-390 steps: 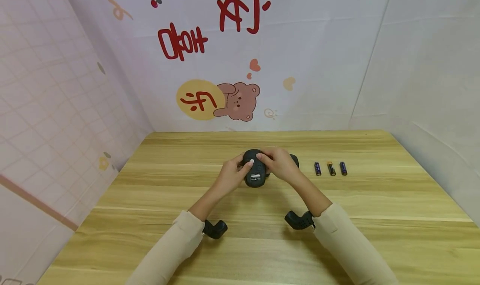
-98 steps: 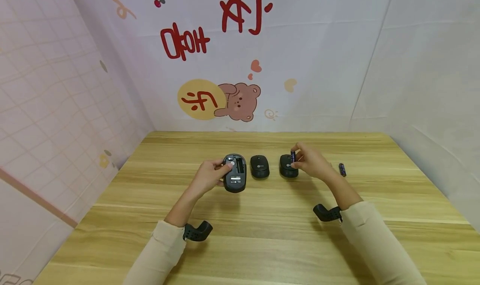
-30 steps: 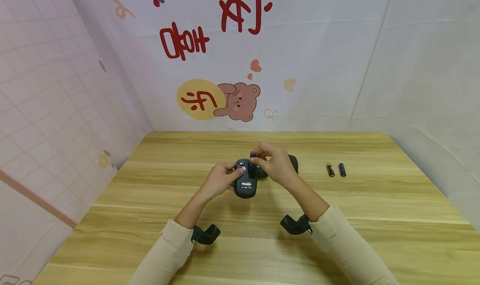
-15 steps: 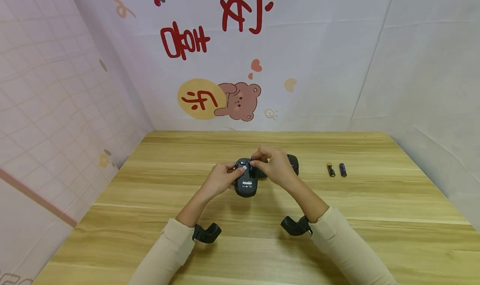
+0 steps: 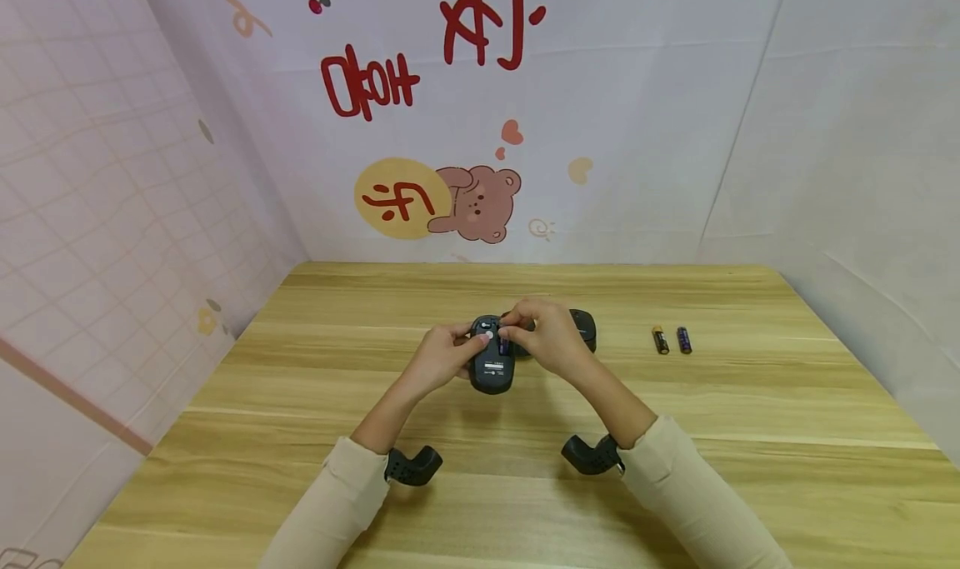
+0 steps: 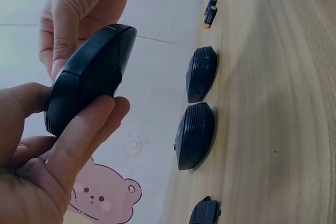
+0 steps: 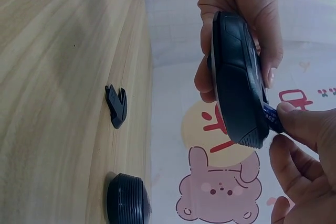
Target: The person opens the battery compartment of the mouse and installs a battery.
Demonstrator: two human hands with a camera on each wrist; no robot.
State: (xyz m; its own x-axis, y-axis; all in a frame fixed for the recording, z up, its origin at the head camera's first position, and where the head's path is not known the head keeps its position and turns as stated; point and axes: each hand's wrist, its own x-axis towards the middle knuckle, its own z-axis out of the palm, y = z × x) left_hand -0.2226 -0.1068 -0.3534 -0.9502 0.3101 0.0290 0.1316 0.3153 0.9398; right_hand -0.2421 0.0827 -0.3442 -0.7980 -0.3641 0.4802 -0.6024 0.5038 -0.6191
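My left hand (image 5: 446, 354) holds a black computer mouse (image 5: 492, 379) underside up, thumb on its base and fingers beneath. Its battery compartment is uncovered. Between thumb and fingertips my right hand (image 5: 551, 340) pinches a small blue battery (image 7: 272, 117) at the compartment. In the head view most of the battery (image 5: 503, 346) lies along the slot, while the right wrist view shows one end still tilted out. A loose black battery cover (image 7: 118, 109) lies on the table, seen in the right wrist view.
Two more black mice stand on the wooden table (image 5: 337, 302): one mouse (image 6: 202, 73) nearer the spare batteries, the other mouse (image 6: 195, 137) beside it. Right of them lie a black-and-gold battery (image 5: 661, 340) and a blue battery (image 5: 684, 340). A printed cloth backdrop (image 5: 637, 136) rises behind.
The mouse's cover has come off since the earliest frame. My right hand took one of three batteries, carried it left to the mouse, and lowered it from upright into the slot.
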